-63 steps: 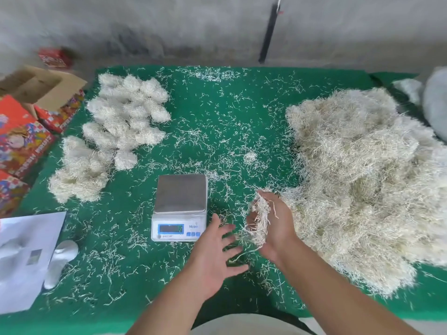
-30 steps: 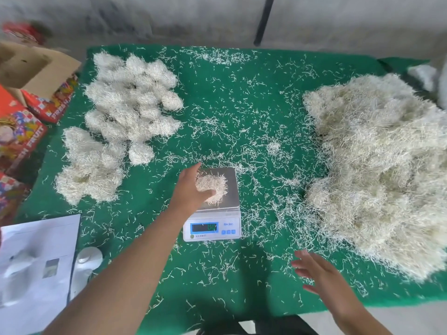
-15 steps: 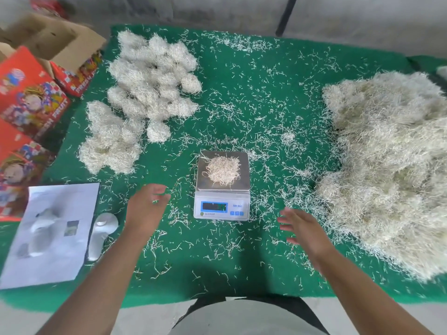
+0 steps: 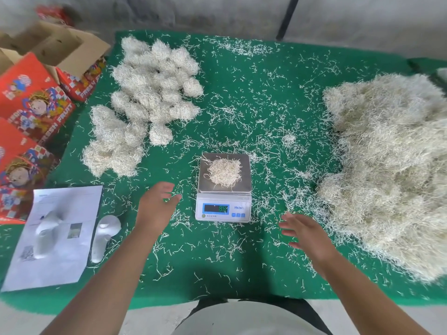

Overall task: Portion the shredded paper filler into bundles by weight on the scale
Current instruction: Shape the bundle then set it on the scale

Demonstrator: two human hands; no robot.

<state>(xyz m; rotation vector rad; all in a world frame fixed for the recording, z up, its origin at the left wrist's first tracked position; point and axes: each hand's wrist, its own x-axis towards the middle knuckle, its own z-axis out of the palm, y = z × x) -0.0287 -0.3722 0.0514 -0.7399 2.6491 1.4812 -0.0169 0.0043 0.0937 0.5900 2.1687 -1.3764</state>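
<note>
A small tuft of shredded paper [image 4: 225, 174] lies mid-frame on the pan of the scale [image 4: 223, 187], with the left hand [image 4: 154, 209] and right hand [image 4: 307, 235] hovering either side of it, fingers loosely spread and holding nothing. The step looks like reading the weight, best done with both hands clear of the pan, then trimming with pinches from the big pile [image 4: 391, 170] at right. The green digits on the display are too blurred to read, and the pile runs off the right edge
</note>
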